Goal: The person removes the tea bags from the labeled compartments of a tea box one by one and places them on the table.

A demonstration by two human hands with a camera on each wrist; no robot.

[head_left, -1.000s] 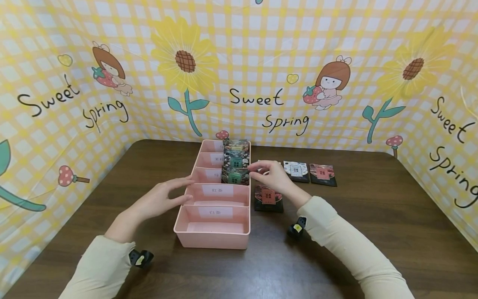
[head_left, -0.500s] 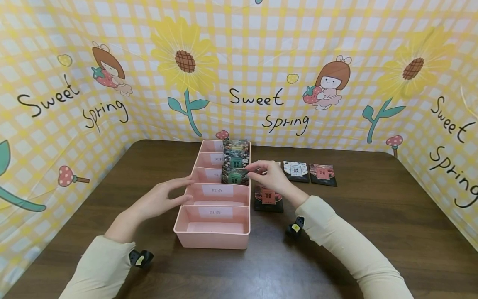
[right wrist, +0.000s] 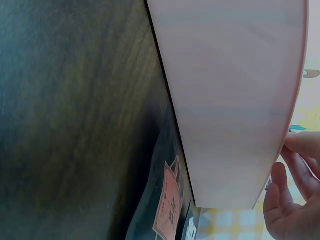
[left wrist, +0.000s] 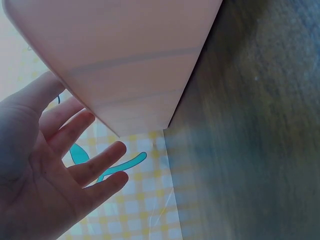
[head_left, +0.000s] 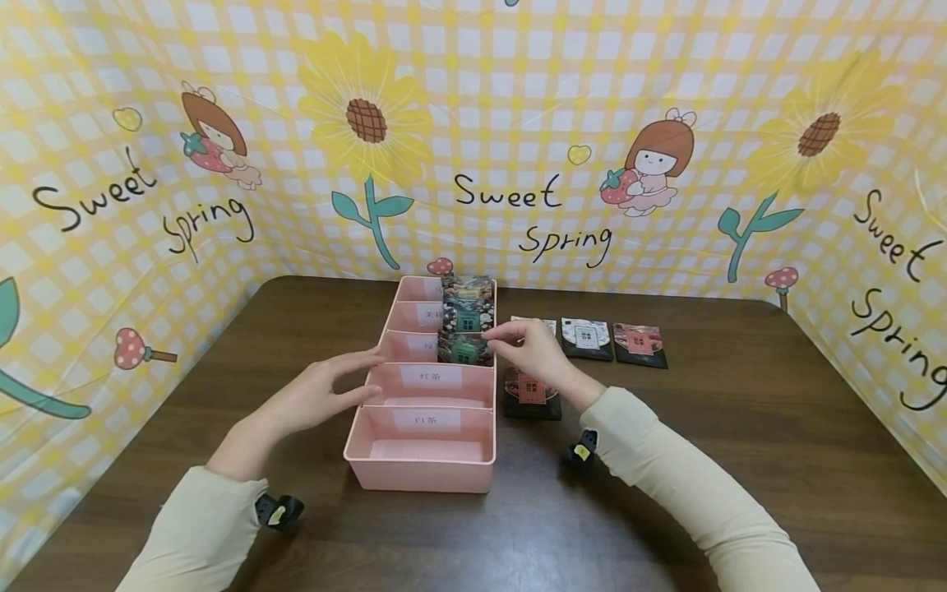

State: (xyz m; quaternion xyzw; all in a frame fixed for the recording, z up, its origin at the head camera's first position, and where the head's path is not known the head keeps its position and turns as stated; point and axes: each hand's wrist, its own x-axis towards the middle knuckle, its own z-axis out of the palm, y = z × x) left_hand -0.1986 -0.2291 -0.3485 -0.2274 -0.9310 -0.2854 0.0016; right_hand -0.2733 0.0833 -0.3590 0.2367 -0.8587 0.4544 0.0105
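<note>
A pink divided box (head_left: 420,475) with labelled compartments stands lengthwise before me. My left hand (head_left: 314,399) rests at its left rim, thumb and forefinger touching the edge; in the left wrist view the other fingers of that hand (left wrist: 55,160) hang loose beside the wall. My right hand (head_left: 543,355) reaches over the right rim and pinches the right edge of a dark green tea sachet (head_left: 462,350), which stands in the middle compartment. Behind it are a dark floral sachet (head_left: 468,317) and a further sachet (head_left: 468,288). In the right wrist view the box wall hides the pinched sachet.
Right of the box lies a red-and-black sachet (head_left: 528,396), partly beneath my right hand. Behind are a white-and-black sachet (head_left: 586,339), a red one (head_left: 640,345) and one mostly hidden by the hand. A yellow checked cloth (head_left: 488,123) hangs round the wooden table (head_left: 703,460).
My right hand has shifted slightly left, with its fingertips further over the green sachet's edge. The left hand and the box have stayed put.
</note>
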